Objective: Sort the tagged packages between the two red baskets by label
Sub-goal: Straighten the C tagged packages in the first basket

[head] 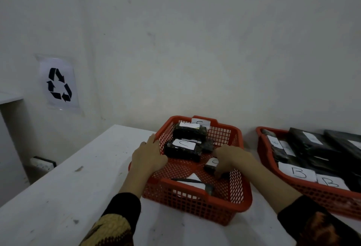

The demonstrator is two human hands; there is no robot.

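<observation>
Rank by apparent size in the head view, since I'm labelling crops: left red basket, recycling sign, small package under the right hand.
1. left red basket
2. recycling sign, though it hangs farther away
3. small package

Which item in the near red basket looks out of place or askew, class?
In the near basket, a white card with a dark strip lies tilted against the front wall, unlike the C-tagged packages lying flat. Nothing looks spilled.

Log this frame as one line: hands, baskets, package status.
left hand: rests on left basket rim | right hand: holds small tagged package inside it | right basket: holds B-tagged packages
</observation>
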